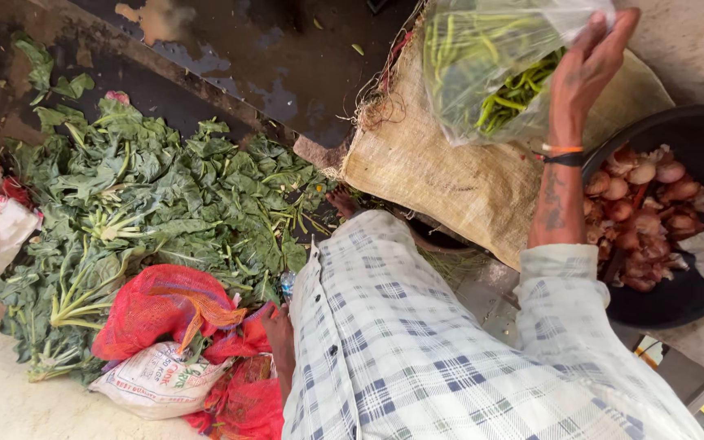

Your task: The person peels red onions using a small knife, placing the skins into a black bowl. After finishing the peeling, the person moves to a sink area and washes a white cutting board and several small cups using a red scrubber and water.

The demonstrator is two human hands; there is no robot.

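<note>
clear plastic bag of green chillies (495, 69) sits at the top of the view, lying on a coarse tan burlap sack (450, 175). the film is thin, soft and slack, so it should be light and shapeless, likely slippery too; the chillies inside would shift and could bruise if squeezed. the gathered upper edge of the film looks like the safest place to grip, not the bulging middle. the right hand (592, 61) reaches up to that edge, fingers (613, 33) curled and pinching the bag's plastic near its mouth, thumb side hidden behind the film. orange and black bands circle the wrist, above a rolled white and blue checked sleeve (560, 281). the left hand cannot be made out here; a dark shape shows low by the shirt, but i cannot tell what it is. just right of the arm is a black round tub of red onions (645, 212). to the left lie a heap of leafy green stalks (148, 212) and a red mesh bag (160, 305) on wet dark ground.
</note>
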